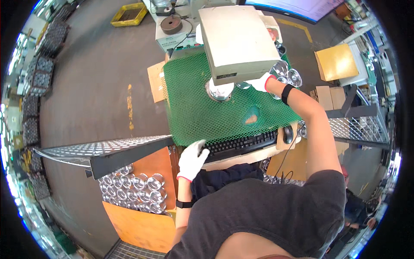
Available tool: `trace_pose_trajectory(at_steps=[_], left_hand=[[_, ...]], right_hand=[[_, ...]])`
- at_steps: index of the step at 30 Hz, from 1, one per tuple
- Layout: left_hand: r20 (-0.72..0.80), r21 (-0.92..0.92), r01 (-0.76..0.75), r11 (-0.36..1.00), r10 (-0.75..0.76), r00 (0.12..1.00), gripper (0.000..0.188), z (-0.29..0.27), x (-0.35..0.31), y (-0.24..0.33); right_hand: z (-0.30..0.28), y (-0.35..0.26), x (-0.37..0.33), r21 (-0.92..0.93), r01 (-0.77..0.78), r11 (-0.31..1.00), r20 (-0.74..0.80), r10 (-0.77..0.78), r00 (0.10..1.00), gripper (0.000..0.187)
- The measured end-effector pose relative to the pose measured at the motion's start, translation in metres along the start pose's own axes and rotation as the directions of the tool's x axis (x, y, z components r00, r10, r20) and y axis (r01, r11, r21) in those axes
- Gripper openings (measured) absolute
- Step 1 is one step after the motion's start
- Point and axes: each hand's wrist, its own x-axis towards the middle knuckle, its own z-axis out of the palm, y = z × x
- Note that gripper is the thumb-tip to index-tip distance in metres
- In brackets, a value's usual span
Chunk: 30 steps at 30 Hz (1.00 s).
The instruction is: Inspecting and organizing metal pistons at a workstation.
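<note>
My left hand (pixel 192 159), in a white glove with a red cuff, is by the left end of a black keyboard (pixel 241 146). Its fingers are apart and hold nothing. My right hand (pixel 260 83), gloved the same way, reaches to the lower right edge of a beige box-shaped machine (pixel 241 39), which hides its fingertips. Beside those fingers a shiny metal piece (pixel 243 85) shows in part; whether I grip it is hidden. Under the machine's front edge sits a round, bright metal part (pixel 221 91). Several shiny metal cups (pixel 294 77) cluster right of my right hand.
Green mesh matting (pixel 194 112) covers the table. A black mouse (pixel 288 134) lies right of the keyboard. At lower left, a crate holds rows of metal cups (pixel 140 181) with orange boards (pixel 140 226). A monitor (pixel 297 7) stands behind; a yellow tray (pixel 129 14) is on the floor.
</note>
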Motion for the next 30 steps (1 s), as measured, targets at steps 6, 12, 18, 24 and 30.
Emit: trace_pose_trajectory(at_steps=[6, 12, 18, 24, 30], left_hand=[[0.051, -0.270, 0.082, 0.959, -0.071, 0.996, 0.045, 0.014, -0.016, 0.001], [0.142, -0.580, 0.394, 0.713, -0.388, 0.911, 0.049, 0.010, -0.056, -0.049], [0.317, -0.885, 0.412, 0.218, -0.367, 0.874, 0.053, -0.002, -0.032, -0.046], [-0.064, -0.971, -0.033, 0.235, -0.124, 0.990, 0.048, -0.030, -0.044, -0.021], [0.114, -0.904, 0.059, -0.424, -0.106, 0.988, 0.048, -0.070, -0.035, 0.018]], right_hand=[[0.000, -0.019, -0.028, -0.333, 0.064, 0.941, 0.189, 0.000, 0.982, 0.025], [0.036, -0.121, -0.118, -0.079, -0.130, 0.988, 0.094, 0.137, 0.986, 0.019], [-0.003, -0.227, -0.104, 0.465, -0.003, 0.885, 0.029, -0.011, 1.000, 0.027], [-0.054, -0.285, -0.077, 0.758, -0.367, -0.540, 0.381, -0.091, 0.920, 0.048], [-0.027, -0.257, -0.076, 0.921, -0.215, 0.325, 0.253, -0.078, 0.964, 0.055]])
